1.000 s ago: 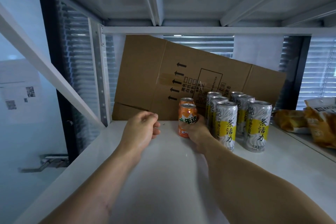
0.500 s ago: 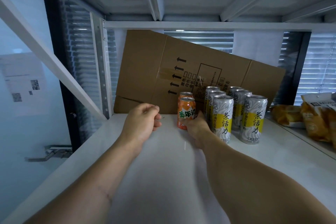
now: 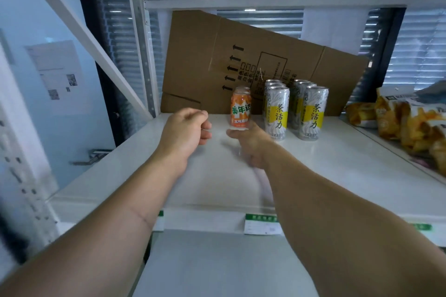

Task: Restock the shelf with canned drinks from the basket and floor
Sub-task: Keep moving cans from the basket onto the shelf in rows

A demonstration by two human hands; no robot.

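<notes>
- Standing upright on the white shelf (image 3: pixel 337 159), the orange can (image 3: pixel 240 110) sits just left of the tall silver-and-yellow cans (image 3: pixel 295 108), with a second orange can apparently behind it, though blur leaves that uncertain.
- The silver-and-yellow cans form two short rows running toward the back.
- The right hand (image 3: pixel 251 146) lies low on the shelf just in front of the orange can, fingers loosely spread and gripping nothing; motion blur hides whether a fingertip touches the can.
- The left hand (image 3: pixel 185 131) hovers to the left, curled into a loose fist, empty.
- A flattened cardboard box (image 3: pixel 205 60) leans against the back.
- Yellow snack bags (image 3: pixel 405 125) lie at the right.
- Price labels (image 3: pixel 261 224) line the shelf's front edge.
</notes>
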